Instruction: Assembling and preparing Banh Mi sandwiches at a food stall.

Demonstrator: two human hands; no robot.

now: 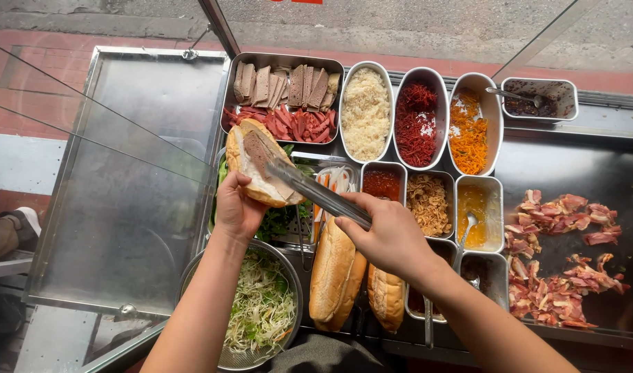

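Observation:
My left hand [235, 207] holds a split bread roll [256, 174], opened upward above the trays. My right hand [389, 236] grips metal tongs [309, 185], whose tips press a slice of brown meat [258, 152] into the roll's white inside. Just behind the roll lies a steel tray [228, 90] with sliced brown meat and red sausage strips.
Steel tubs hold shredded toppings: pale [365, 114], dark red [417, 126], orange [468, 131]. Smaller tubs hold sauces and fried bits [428, 204]. Two whole rolls [334, 276] lie below. A bowl of shredded cabbage [261, 311] sits lower left. Bacon pieces [558, 255] cover a griddle on the right.

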